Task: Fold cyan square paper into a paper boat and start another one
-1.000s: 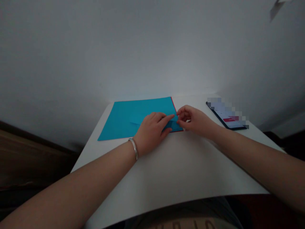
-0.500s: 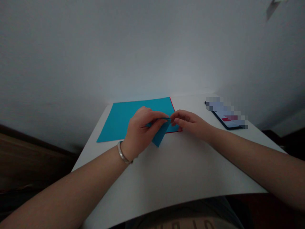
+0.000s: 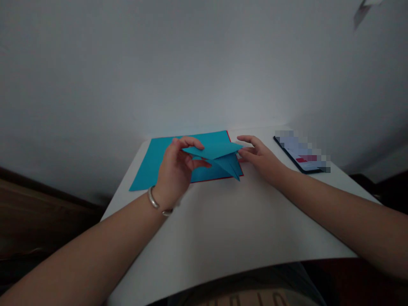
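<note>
My left hand [image 3: 176,170], a silver bangle on its wrist, pinches a folded blue paper piece [image 3: 219,156] and holds it lifted above the table. The folded piece is pointed, with a flap hanging down at its right end. My right hand [image 3: 259,156] rests just right of it, fingers spread, fingertips touching the piece's right tip. Beneath both lies a flat blue paper sheet [image 3: 156,165] with a red sheet's edge [image 3: 228,137] showing along its right and front sides.
A white table [image 3: 236,225] stands against a pale wall. A dark phone [image 3: 301,155] with a lit screen lies at the table's right rear. Dark floor shows left of the table.
My left hand has lifted the folded blue piece off the sheet and turned it up. My right hand let go its pinch and opened beside the piece's tip.
</note>
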The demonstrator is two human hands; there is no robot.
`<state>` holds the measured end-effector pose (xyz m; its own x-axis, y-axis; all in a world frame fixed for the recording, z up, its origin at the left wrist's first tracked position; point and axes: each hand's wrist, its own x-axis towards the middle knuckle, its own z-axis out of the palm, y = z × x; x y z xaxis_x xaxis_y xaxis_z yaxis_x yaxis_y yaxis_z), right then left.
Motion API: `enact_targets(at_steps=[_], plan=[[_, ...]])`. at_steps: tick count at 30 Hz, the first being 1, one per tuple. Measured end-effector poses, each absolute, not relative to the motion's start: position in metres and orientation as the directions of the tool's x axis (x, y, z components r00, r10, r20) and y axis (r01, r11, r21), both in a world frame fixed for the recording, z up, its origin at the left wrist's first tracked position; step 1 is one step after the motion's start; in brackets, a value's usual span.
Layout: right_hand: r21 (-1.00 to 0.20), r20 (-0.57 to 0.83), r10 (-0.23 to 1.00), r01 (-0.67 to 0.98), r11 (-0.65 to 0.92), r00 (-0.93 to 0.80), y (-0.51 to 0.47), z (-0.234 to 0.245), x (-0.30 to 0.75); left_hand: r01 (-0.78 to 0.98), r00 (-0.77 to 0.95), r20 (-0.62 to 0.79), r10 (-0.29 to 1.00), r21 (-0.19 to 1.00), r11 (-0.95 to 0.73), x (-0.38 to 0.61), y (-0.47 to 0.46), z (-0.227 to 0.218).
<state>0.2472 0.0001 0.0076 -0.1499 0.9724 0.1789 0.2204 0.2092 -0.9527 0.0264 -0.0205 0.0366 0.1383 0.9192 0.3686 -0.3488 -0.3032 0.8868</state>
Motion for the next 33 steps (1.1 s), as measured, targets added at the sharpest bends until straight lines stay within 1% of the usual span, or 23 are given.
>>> enact_targets(at_steps=[2, 3, 4, 6, 9, 11, 13, 15, 18, 21, 24, 26, 28, 30, 33], plan=[[-0.92, 0.202, 0.974, 0.322, 0.224, -0.101, 0.002, 0.003, 0.252, -0.311, 0.206, 0.186, 0.961, 0.943, -0.116, 0.024, -0.017, 0.036], [-0.882, 0.233, 0.967, 0.398, 0.253, -0.098, 0.004, -0.001, 0.255, -0.275, 0.205, 0.119, 0.972, 0.96, -0.059, 0.022, -0.016, 0.036], [-0.828, 0.281, 0.954, 0.476, 0.296, -0.104, 0.006, -0.004, 0.258, -0.235, 0.19, 0.069, 0.979, 0.972, -0.023, 0.021, -0.014, 0.034], [-0.677, 0.383, 0.909, 0.62, 0.397, -0.164, 0.011, -0.011, 0.267, -0.161, 0.172, -0.015, 0.985, 0.986, 0.043, 0.019, -0.01, 0.031], [-0.435, 0.467, 0.836, 0.748, 0.501, -0.288, 0.016, -0.017, 0.277, -0.13, 0.154, -0.081, 0.985, 0.986, 0.102, 0.016, -0.005, 0.025], [-0.315, 0.487, 0.804, 0.79, 0.525, -0.34, 0.018, -0.018, 0.281, -0.155, 0.186, -0.098, 0.978, 0.98, 0.128, 0.014, -0.003, 0.022], [-0.247, 0.489, 0.782, 0.799, 0.549, -0.386, 0.02, -0.018, 0.284, -0.166, 0.254, -0.11, 0.961, 0.974, 0.155, 0.013, -0.003, 0.022], [-0.203, 0.456, 0.77, 0.79, 0.578, -0.446, 0.02, -0.018, 0.285, -0.148, 0.32, -0.128, 0.939, 0.972, 0.183, 0.013, -0.004, 0.022], [-0.186, 0.377, 0.778, 0.782, 0.595, -0.503, 0.019, -0.016, 0.284, -0.098, 0.313, -0.142, 0.939, 0.979, 0.181, 0.014, -0.004, 0.023], [-0.222, 0.35, 0.788, 0.772, 0.596, -0.507, 0.016, -0.011, 0.282, -0.067, 0.184, -0.138, 0.973, 0.986, 0.153, 0.016, -0.003, 0.02], [-0.238, 0.317, 0.79, 0.763, 0.601, -0.524, 0.013, -0.007, 0.28, -0.066, 0.057, -0.101, 0.993, 0.992, 0.105, 0.016, 0.001, 0.015], [-0.258, 0.299, 0.792, 0.753, 0.605, -0.533, 0.012, -0.005, 0.278, -0.066, -0.003, -0.079, 0.997, 0.995, 0.078, 0.015, 0.005, 0.011], [-0.299, 0.298, 0.793, 0.737, 0.607, -0.532, 0.011, -0.005, 0.277, -0.047, -0.023, -0.065, 0.998, 0.997, 0.064, 0.012, 0.007, 0.007], [-0.344, 0.299, 0.796, 0.719, 0.604, -0.526, 0.008, -0.005, 0.275, 0.021, -0.012, -0.035, 0.999, 0.999, 0.035, 0.009, 0.01, 0.005], [-0.393, 0.282, 0.8, 0.697, 0.6, -0.53, 0.005, -0.004, 0.272, 0.188, -0.003, 0.054, 0.999, 0.981, -0.052, 0.004, 0.013, 0.003]])
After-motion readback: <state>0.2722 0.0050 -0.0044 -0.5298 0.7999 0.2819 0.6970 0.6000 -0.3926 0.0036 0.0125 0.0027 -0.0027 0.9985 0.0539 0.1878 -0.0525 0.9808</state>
